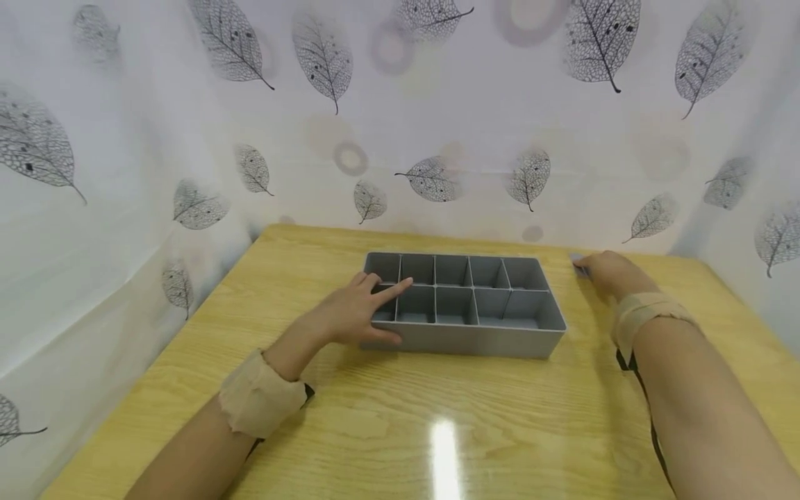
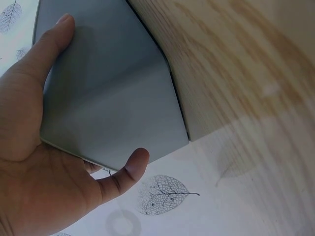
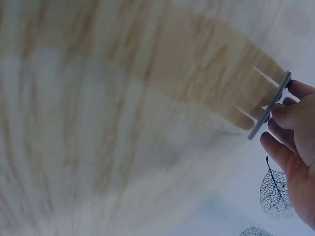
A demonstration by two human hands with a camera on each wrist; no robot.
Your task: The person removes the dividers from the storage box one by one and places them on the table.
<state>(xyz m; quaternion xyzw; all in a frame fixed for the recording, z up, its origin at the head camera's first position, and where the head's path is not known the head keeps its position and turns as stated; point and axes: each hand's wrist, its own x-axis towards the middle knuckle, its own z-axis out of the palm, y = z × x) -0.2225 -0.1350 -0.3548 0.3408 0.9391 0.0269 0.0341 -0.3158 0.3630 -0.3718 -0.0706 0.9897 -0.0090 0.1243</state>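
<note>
A grey divided storage box (image 1: 462,339) stands on the wooden table, with two rows of compartments; the front right compartment is wider than the others. My left hand (image 1: 359,312) holds its left end, the thumb against the front wall and the index finger stretched over the compartments. In the left wrist view the hand (image 2: 54,147) spans the plain grey wall (image 2: 118,88). Beyond the box's right end, my right hand (image 1: 609,271) pinches a small thin grey plate (image 1: 580,264) near the back edge. The right wrist view shows this plate (image 3: 269,105) edge-on between thumb and fingers.
The table (image 1: 350,430) is pale wood and carries a bright light reflection near the front. A white curtain (image 1: 462,125) printed with leaves hangs behind and on both sides. Bands wrap both wrists, with a dark cable along the right forearm.
</note>
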